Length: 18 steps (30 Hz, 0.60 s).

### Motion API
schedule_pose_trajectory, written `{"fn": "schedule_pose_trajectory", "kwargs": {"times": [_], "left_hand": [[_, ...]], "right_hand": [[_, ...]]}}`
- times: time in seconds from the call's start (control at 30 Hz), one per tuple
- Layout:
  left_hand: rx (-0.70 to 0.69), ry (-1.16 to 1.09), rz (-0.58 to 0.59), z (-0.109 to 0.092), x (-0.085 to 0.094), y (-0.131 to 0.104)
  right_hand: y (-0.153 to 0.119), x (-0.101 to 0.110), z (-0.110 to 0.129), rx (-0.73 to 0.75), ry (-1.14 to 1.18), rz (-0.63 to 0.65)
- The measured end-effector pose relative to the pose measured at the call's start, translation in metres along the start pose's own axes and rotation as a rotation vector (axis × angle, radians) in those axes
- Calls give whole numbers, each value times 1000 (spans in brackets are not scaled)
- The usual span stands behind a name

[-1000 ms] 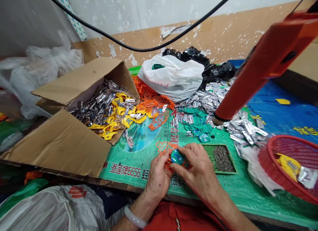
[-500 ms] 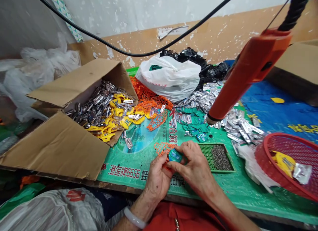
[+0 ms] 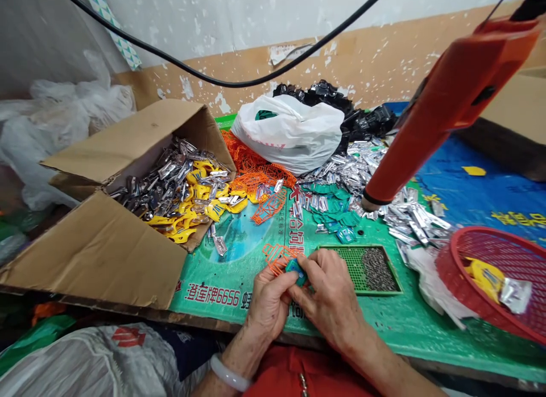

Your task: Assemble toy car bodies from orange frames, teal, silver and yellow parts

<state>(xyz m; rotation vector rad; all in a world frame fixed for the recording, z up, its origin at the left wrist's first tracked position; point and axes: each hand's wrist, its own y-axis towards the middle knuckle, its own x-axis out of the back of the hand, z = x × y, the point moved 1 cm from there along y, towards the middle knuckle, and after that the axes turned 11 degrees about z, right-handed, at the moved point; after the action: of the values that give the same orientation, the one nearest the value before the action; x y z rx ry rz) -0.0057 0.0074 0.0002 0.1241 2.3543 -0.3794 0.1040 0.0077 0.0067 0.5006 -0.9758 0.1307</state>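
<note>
L hand (image 3: 269,303) & R hand (image 3: 330,292): fingers clamped on 1 small glossy teal plastic piece (image 3: 296,272), btwn them over the table's near edge. 1 flat orange plastic lattice (image 3: 277,256) at L fingers. To R, 1 green gridded tray (image 3: 350,267) w/ many tiny grey metal bits (image 3: 379,270), too many to count. Far R, 1 red mesh plastic basket (image 3: 458,260) w/ 1 yellow piece (image 3: 485,277).

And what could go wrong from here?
Tray spill: the right hand works right beside the shallow green tray, so a knock could scatter the tiny metal parts.
Snag: the teal piece is in both hands' fingertips, right by the orange lattice, which might catch on it or on the left hand.
Bump: the red tool hangs low over loose silver pieces; contact could scatter them.
</note>
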Motion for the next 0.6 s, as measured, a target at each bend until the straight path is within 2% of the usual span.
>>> {"fn": "schedule_pose_trajectory", "kwargs": {"times": [0.1,0.2,0.37,0.43,0.47,0.53,0.6], "left_hand": [[-3,107,7,-4,1,0],[-3,176,11,-11,1,-1],[47,201,55,-19,0,-5],[78,212,64,-21,0,-7],[89,222,64,-22,1,-7],[124,250,67,-23,3,-8],[176,277,76,-24,5,-8]], "right_hand": [[-2,2,-2,8,117,41],[1,12,-8,-40,465,153],[9,20,-13,-360,1092,355],[9,17,-11,-425,1288,423],[8,15,-10,-431,1326,427],[5,18,-12,-384,1242,359],[2,33,-22,-316,1003,155]]}}
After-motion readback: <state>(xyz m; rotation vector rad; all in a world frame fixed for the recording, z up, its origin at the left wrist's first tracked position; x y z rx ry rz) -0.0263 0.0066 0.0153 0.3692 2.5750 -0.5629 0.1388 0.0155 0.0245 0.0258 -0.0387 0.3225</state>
